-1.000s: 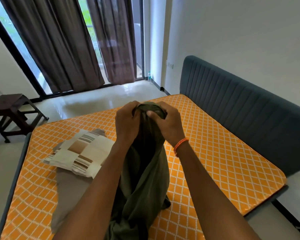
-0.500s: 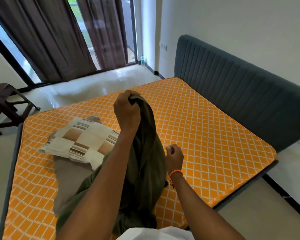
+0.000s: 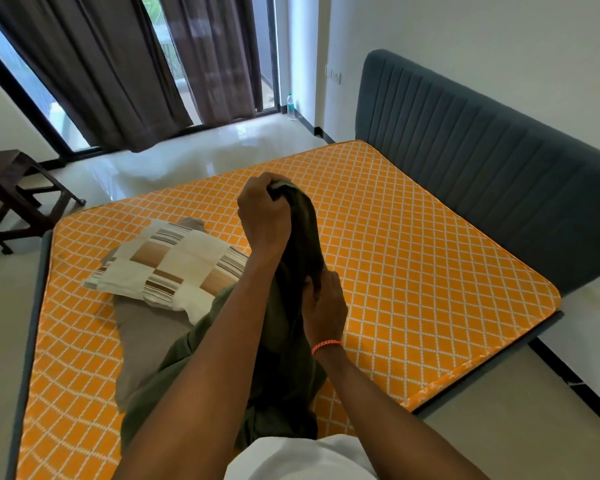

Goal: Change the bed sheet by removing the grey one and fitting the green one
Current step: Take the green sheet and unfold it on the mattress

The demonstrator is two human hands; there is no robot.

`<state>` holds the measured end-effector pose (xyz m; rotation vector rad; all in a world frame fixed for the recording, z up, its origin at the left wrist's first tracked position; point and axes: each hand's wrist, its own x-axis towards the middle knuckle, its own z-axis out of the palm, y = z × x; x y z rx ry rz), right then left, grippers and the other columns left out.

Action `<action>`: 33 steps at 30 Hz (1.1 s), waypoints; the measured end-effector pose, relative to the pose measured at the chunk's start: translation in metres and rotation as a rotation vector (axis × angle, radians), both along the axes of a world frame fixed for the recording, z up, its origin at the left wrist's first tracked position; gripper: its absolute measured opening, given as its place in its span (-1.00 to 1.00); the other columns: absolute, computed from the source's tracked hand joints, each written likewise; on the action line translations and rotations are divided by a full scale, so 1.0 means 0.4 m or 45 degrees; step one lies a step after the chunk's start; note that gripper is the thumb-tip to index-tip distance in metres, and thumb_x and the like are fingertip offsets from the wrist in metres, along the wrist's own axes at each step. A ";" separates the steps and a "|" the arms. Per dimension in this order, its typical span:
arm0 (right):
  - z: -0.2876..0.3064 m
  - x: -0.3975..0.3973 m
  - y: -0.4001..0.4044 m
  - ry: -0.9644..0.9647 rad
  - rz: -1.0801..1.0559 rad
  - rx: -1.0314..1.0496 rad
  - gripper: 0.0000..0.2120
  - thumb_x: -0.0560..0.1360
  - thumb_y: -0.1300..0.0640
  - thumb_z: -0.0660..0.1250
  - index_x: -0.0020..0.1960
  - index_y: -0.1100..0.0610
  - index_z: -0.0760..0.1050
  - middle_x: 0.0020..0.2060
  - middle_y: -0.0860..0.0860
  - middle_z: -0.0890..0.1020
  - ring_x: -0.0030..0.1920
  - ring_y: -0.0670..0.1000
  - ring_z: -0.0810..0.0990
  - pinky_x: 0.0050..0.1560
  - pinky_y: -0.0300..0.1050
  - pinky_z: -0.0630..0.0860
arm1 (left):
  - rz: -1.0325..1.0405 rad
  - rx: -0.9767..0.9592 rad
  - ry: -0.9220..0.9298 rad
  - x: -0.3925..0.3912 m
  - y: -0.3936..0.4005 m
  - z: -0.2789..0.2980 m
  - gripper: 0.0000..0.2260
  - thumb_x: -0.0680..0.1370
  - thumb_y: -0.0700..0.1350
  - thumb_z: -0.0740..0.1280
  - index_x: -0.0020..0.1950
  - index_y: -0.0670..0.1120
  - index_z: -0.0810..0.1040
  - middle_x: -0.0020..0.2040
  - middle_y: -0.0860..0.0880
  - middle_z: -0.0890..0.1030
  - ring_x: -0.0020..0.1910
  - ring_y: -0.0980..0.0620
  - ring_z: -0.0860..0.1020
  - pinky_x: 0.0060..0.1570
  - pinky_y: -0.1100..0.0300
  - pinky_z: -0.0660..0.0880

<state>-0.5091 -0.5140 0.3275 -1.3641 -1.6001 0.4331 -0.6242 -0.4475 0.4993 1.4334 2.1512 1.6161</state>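
A person stands at the lower edge of the frame over a bare orange mattress (image 3: 413, 258), working a bunched green sheet (image 3: 291, 358) with 2 hands. The left hand (image 3: 262, 216), raised at centre frame, is clenched round the top of the bundle, while the right hand (image 3: 321, 306), lower and just right of centre, pinches a fold of the same cloth partway down; an orange wristband (image 3: 327, 346) shows at that wrist. The rest of the green sheet hangs from the hands & trails onto the mattress toward the bottom of the frame. At centre left, a grey cloth (image 3: 142, 344), apparently the removed grey sheet, lies flat under a striped pillow (image 3: 174, 268). A dark padded headboard (image 3: 482, 174) runs along the right; curtains (image 3: 118, 64) and a stool (image 3: 7, 188) sit upper left. Judged from this, the grey sheet is off the bed and the step in hand is sorting out the green one, i.e. hunting for an edge or corner. Next move likely needs both hands to spread apart, shake the cloth open & cast it over the mattress, w/ pillow and grey cloth cleared first.
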 end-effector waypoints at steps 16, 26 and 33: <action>-0.102 0.075 -0.033 -0.289 0.173 -0.238 -0.43 0.59 -0.36 0.26 0.37 0.05 0.45 -0.29 0.02 0.63 -0.34 0.02 0.60 -0.36 -0.08 0.52 | 0.180 -0.076 -0.026 -0.076 0.000 -0.039 -0.57 0.47 -0.41 0.20 0.03 -0.01 0.74 0.07 -0.05 0.67 0.03 0.06 0.56 -0.21 0.62 0.28; -0.309 0.217 -0.059 -0.023 -0.398 -1.346 -0.81 0.55 0.15 0.40 -0.13 0.27 0.66 -0.19 0.23 0.67 -0.25 0.20 0.60 -0.30 -0.09 0.47 | 0.363 0.091 -0.050 -0.079 -0.012 -0.039 -0.62 0.56 -0.39 0.22 0.05 0.01 0.71 -0.01 -0.06 0.62 -0.11 0.14 0.46 -0.24 0.56 0.34; -0.257 0.123 -0.040 0.408 -0.390 -1.065 -0.70 0.60 0.28 0.22 -0.32 0.16 0.41 -0.36 0.15 0.50 -0.30 0.11 0.43 -0.30 -0.06 0.32 | 0.358 0.077 -0.076 -0.075 -0.017 -0.063 -0.65 0.58 -0.34 0.26 0.07 0.05 0.71 0.01 -0.02 0.65 -0.08 0.13 0.52 -0.23 0.54 0.32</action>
